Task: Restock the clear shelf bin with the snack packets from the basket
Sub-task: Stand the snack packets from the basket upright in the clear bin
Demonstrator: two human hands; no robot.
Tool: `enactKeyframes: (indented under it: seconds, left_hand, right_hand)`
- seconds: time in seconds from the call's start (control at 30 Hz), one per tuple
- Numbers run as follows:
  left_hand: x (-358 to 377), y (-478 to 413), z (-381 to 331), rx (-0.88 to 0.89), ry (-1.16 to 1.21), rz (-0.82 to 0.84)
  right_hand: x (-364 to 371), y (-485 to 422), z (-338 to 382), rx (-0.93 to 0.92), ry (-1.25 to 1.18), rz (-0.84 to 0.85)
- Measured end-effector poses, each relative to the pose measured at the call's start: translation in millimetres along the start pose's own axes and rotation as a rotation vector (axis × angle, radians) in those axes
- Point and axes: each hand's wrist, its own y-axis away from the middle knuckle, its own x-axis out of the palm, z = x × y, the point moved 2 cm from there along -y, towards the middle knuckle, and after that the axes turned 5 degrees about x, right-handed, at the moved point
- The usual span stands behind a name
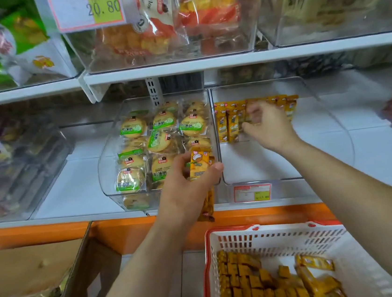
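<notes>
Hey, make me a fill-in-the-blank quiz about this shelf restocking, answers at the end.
The left hand grips a bunch of ____ snack packets.
The right hand reaches into the clear bin to the ____ of the cookie bin.
The white basket has a ____ rim.
The upper price tag reads ____.
Missing words: yellow; right; red; 20.80.
</notes>
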Motion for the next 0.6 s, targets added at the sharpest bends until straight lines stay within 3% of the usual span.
enactKeyframes:
  seconds: [0.07, 0.17, 0.27, 0.4, 0.6]
  left_hand:
    - [2.3, 0.2, -0.8, -0.004, 0.008, 0.007]
    - [10.4, 1.6, -3.1, -0.003, 0.026, -0.001]
    - [18.0, 2.7, -4.8, -0.015, 0.074, -0.006]
    - [28.4, 6.0, -7.8, -0.051, 0.102, 0.008]
    - [31.7, 6.5, -16.0, -0.127, 0.185, 0.062]
  right_hand:
    - [-13.8, 46.4, 12.2, -0.033, -0.208, 0.034]
    - [-18.7, 122.4, 33.9, -0.063, -0.438, 0.284]
    - [-13.8, 167.6, 48.8, -0.025, -0.449, 0.507]
    - [-9.8, 178.5, 52.8, 0.058, -0.406, 0.403]
    - [-19.4, 175.6, 42.7, 0.237, -0.75, 0.357]
